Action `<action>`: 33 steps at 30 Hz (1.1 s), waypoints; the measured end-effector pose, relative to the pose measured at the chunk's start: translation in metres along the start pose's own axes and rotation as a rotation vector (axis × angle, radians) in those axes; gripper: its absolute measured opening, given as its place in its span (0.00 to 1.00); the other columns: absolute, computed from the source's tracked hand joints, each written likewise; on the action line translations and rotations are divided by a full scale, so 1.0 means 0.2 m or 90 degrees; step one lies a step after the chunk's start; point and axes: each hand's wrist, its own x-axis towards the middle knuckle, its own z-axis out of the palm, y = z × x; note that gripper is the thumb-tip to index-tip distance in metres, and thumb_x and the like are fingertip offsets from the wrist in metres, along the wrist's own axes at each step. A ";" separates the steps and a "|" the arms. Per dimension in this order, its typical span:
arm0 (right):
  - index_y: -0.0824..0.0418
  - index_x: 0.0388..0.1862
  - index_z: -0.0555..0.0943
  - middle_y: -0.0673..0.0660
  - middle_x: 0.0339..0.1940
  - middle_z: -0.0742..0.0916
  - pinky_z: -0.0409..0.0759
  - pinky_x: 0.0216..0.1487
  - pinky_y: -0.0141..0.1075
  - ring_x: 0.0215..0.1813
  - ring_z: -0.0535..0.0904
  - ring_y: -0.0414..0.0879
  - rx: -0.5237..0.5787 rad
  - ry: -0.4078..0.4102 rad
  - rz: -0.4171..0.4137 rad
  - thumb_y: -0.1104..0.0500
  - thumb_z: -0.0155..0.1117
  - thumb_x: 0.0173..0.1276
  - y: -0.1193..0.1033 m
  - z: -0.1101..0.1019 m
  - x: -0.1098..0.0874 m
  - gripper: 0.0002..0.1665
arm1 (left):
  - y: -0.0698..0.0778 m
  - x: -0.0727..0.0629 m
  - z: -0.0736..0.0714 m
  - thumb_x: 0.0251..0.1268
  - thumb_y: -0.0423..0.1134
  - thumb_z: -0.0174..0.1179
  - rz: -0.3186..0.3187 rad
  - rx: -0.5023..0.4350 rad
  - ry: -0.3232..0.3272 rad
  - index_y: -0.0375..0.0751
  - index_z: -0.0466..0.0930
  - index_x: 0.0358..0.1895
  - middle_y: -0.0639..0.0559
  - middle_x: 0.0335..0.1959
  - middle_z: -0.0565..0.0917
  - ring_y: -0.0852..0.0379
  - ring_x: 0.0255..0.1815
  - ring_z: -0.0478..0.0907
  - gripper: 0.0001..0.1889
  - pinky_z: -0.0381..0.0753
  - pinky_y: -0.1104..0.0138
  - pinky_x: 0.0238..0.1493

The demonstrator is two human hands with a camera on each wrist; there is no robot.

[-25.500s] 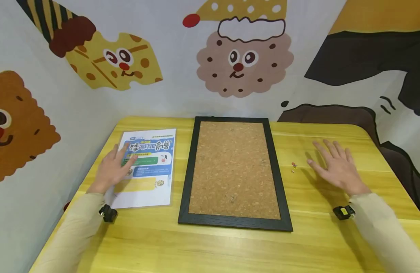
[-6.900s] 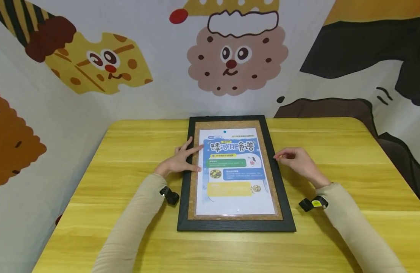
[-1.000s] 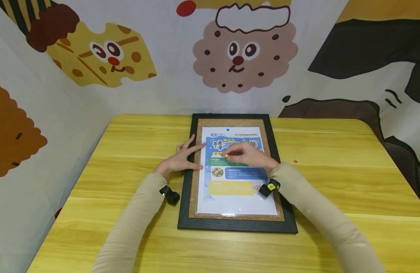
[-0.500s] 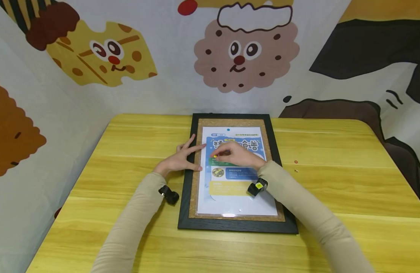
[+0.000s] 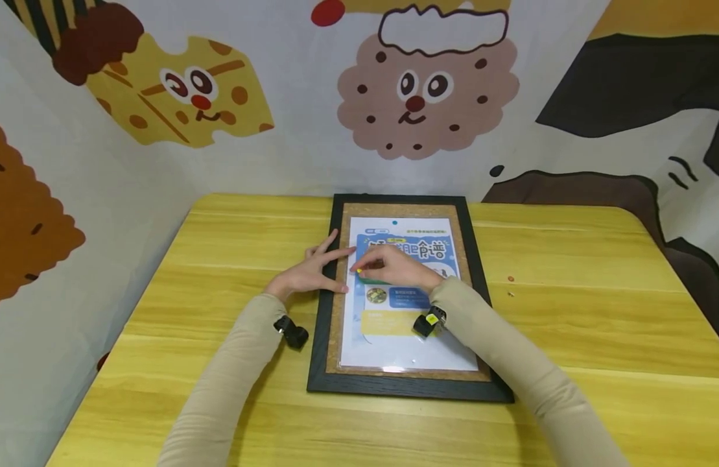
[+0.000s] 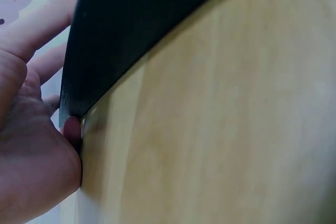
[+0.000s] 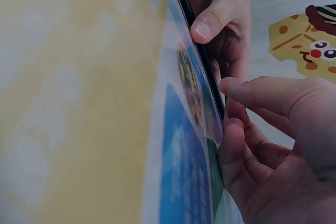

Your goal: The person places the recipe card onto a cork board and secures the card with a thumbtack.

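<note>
A laminated poster [image 5: 388,350] lies on the cork board [image 5: 334,350] inside a black frame [image 5: 406,387]. At the poster's top sits a blue pushpin [image 5: 395,222]. Over the poster's left edge, my right hand [image 5: 388,264] pinches a small yellow pushpin [image 5: 360,271] between thumb and fingertips. My left hand [image 5: 306,274] spreads across the frame's left side, thumb and index fingertip on the poster's edge. In the right wrist view, the right fingers [image 7: 236,140] are close to the left thumb [image 7: 207,24]; the pin is hidden there.
Right of the frame, a small reddish pin [image 5: 511,279] and another tiny pin [image 5: 511,294] lie on the yellow wooden table [image 5: 581,311]. A cartoon-printed cloth [image 5: 301,130] hangs behind the table and along its left side.
At first the poster lay left of the bare board; now it lies on the cork. Over the last second my right hand moved left across it with the yellow pushpin. The left hand stayed.
</note>
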 end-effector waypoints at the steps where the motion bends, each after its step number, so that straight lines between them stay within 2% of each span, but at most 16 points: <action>1: 0.60 0.49 0.86 0.51 0.44 0.85 0.75 0.38 0.37 0.37 0.77 0.44 0.001 0.000 0.000 0.64 0.64 0.68 0.00 0.00 0.01 0.12 | 0.00 0.00 0.00 0.55 0.48 0.71 0.002 -0.003 -0.001 0.54 0.58 0.75 0.55 0.78 0.25 0.33 0.73 0.29 0.44 0.46 0.30 0.61; 9: 0.60 0.49 0.86 0.50 0.40 0.85 0.76 0.38 0.35 0.37 0.76 0.43 -0.024 -0.014 -0.021 0.65 0.65 0.67 0.00 0.03 0.04 0.13 | -0.01 0.01 0.00 0.56 0.46 0.71 0.015 -0.008 0.000 0.52 0.59 0.75 0.54 0.78 0.25 0.33 0.72 0.28 0.44 0.45 0.30 0.61; 20: 0.58 0.49 0.87 0.52 0.46 0.85 0.76 0.39 0.36 0.43 0.77 0.42 -0.061 -0.012 -0.017 0.65 0.66 0.66 -0.01 0.05 0.05 0.13 | -0.02 0.01 0.00 0.55 0.45 0.71 0.018 -0.023 0.000 0.51 0.59 0.75 0.56 0.77 0.25 0.34 0.72 0.28 0.44 0.44 0.31 0.62; 27: 0.59 0.54 0.84 0.51 0.45 0.85 0.75 0.35 0.35 0.35 0.76 0.41 -0.078 -0.002 -0.023 0.64 0.66 0.66 -0.01 0.06 0.05 0.17 | -0.02 0.00 0.00 0.56 0.46 0.71 0.020 -0.018 -0.002 0.51 0.58 0.76 0.55 0.77 0.24 0.33 0.72 0.28 0.44 0.44 0.30 0.61; 30: 0.60 0.54 0.83 0.50 0.43 0.84 0.77 0.39 0.35 0.36 0.77 0.41 -0.073 0.003 -0.015 0.64 0.66 0.67 -0.01 0.06 0.05 0.17 | -0.01 0.00 -0.01 0.56 0.46 0.71 0.023 -0.012 0.000 0.51 0.58 0.76 0.54 0.77 0.25 0.33 0.72 0.29 0.44 0.45 0.30 0.61; 33: 0.59 0.50 0.82 0.50 0.41 0.83 0.77 0.40 0.35 0.37 0.78 0.41 -0.060 0.005 -0.011 0.64 0.65 0.67 -0.01 0.06 0.05 0.13 | -0.01 0.00 -0.01 0.56 0.45 0.71 0.021 -0.013 0.002 0.50 0.58 0.76 0.54 0.78 0.25 0.34 0.72 0.29 0.44 0.45 0.31 0.62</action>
